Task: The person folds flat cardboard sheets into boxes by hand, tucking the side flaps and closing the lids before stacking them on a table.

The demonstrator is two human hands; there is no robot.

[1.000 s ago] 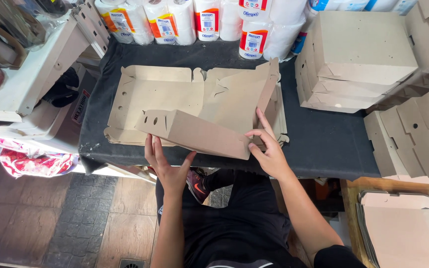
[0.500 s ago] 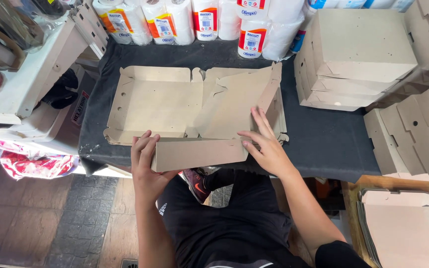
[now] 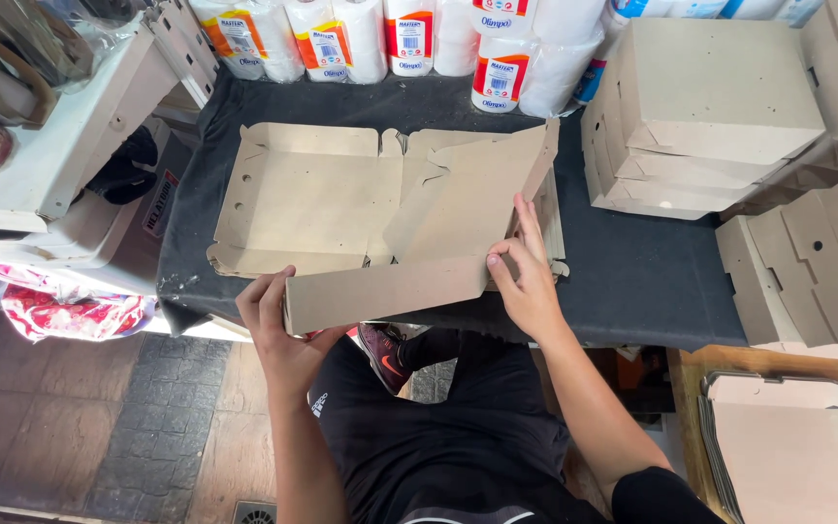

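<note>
At the near edge of the bench (image 3: pixel 632 291) the left hand (image 3: pixel 278 325) curls its grip around the left end of the front flap (image 3: pixel 380 291) of a flat cardboard box blank (image 3: pixel 312 199), fingers wrapped over the end and thumb beneath; the right hand (image 3: pixel 526 277) pinches the flap's right end, fingers stretched along the raised right side panel (image 3: pixel 497 184); by my judgement the front wall is folded up and the right panel half raised, while the left half lies flat and unfolded; whether any corner tabs are locked is hidden behind the hands; toward the far right corner folded boxes (image 3: pixel 710 107) are stacked, cut off by the frame; paper rolls (image 3: pixel 409 39) line the far edge.
</note>
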